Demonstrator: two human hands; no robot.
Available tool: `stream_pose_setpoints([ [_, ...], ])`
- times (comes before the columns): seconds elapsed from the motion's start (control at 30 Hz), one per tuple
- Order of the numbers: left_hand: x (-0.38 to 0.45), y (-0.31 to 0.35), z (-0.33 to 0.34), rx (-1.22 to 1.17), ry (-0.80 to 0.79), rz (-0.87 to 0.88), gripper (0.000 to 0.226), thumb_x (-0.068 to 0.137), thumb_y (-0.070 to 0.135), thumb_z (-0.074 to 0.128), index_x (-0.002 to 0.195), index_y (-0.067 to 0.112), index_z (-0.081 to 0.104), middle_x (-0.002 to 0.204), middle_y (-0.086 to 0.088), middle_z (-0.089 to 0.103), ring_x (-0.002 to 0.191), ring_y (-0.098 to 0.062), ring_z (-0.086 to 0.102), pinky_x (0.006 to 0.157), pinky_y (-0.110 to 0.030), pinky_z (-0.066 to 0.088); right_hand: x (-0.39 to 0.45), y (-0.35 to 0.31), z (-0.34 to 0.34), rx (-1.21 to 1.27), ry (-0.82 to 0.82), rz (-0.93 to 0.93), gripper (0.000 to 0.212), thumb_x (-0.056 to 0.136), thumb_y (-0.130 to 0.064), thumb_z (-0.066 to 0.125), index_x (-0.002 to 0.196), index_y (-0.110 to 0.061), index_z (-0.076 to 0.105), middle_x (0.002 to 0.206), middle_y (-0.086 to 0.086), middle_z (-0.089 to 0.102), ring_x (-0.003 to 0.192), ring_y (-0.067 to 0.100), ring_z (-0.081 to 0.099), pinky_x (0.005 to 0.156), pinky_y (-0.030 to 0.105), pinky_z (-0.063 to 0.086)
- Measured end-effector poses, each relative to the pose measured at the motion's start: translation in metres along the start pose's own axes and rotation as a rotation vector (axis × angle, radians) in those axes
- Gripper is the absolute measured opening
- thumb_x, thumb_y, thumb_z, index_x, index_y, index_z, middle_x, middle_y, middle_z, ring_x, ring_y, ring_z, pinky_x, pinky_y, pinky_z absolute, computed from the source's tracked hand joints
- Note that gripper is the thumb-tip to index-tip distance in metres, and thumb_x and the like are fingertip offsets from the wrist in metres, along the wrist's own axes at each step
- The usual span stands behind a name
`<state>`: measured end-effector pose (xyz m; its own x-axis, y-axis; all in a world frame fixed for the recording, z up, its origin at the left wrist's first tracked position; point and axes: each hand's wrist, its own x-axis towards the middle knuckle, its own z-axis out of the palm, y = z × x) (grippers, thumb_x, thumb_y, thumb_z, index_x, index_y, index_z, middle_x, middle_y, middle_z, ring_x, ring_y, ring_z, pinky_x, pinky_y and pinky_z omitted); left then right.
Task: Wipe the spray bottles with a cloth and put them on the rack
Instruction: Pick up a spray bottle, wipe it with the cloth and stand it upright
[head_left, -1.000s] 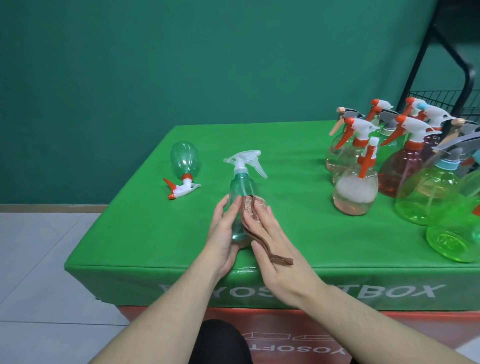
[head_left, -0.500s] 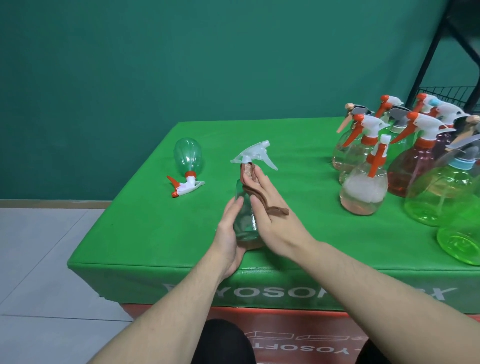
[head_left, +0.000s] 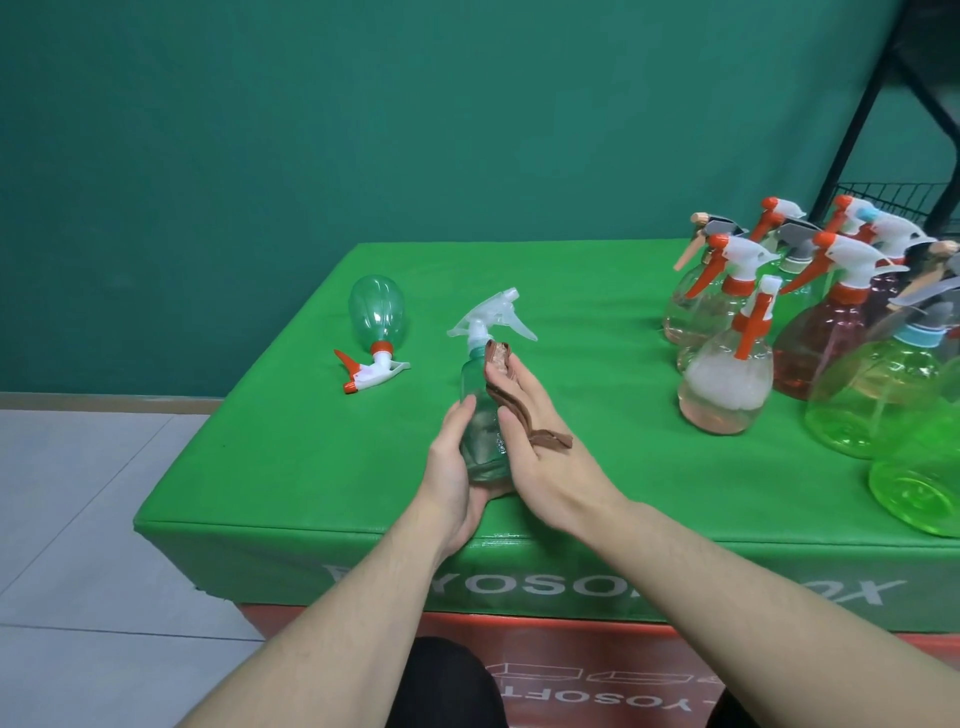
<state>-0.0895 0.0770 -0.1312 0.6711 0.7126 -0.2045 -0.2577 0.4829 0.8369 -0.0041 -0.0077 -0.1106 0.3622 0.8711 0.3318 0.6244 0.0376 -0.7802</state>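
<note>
Both hands (head_left: 457, 467) on bottle (head_left: 480, 415), apparently upright.

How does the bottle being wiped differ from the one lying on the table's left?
The held bottle stands upright between both hands; the lying bottle is on its side, untouched. The held bottle has an all-white trigger head; the lying bottle's head is white with orange trigger and collar. The held bottle is slim and straight-sided; the lying bottle is bulbous. The brown cloth presses only the held one. Both are clear green-tinted plastic.

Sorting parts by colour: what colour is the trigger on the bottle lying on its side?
Orange-red, on a white head, seen in the head view.
</note>
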Motion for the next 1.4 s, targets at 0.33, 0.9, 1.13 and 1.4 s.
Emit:
stream_pose_setpoints([
  [0.33,-0.001,0.001,0.003,0.021,0.037,0.069,0.075,0.083,0.056,0.074,0.142,0.013,0.054,0.125,-0.013,0.073,0.11,-0.029,0.072,0.082,-0.041,0.062,-0.037,0.009,0.003,-0.127,-0.041,-0.142,0.056,0.107,-0.024,0.032,0.161,-0.022,0.02,0.171,-0.006,-0.001,0.156,0.008,-0.006,0.128,0.039,0.006],
  [0.9,0.0,-0.001,0.002,0.016,-0.081,0.008,0.064,0.082,0.044,0.07,0.137,0.011,0.063,0.127,-0.018,0.071,0.098,-0.025,0.072,0.076,-0.037,0.06,-0.018,0.014,-0.007,-0.058,-0.011,-0.076,0.055,0.107,-0.03,0.031,0.161,-0.031,0.019,0.17,-0.014,-0.001,0.154,0.001,-0.003,0.128,0.035,0.007],
  [1.13,-0.001,0.002,0.002,0.016,-0.075,-0.05,0.066,0.081,0.038,0.066,0.137,0.002,0.061,0.109,-0.016,0.075,0.084,-0.022,0.075,0.066,-0.038,0.062,0.018,0.008,-0.011,0.02,-0.004,0.002,0.05,0.111,-0.031,0.029,0.16,-0.036,0.022,0.167,-0.018,0.014,0.148,-0.013,0.008,0.125,0.021,0.008],
  [1.4,0.0,0.003,0.004,0.039,-0.049,-0.015,0.061,0.077,0.035,0.075,0.133,0.016,0.062,0.118,-0.012,0.076,0.094,-0.025,0.076,0.072,-0.039,0.063,0.023,-0.018,-0.011,0.12,0.036,0.407,0.044,0.11,-0.043,0.027,0.146,-0.03,0.048,0.144,-0.003,0.053,0.135,0.017,0.048,0.102,0.017,0.029],
])
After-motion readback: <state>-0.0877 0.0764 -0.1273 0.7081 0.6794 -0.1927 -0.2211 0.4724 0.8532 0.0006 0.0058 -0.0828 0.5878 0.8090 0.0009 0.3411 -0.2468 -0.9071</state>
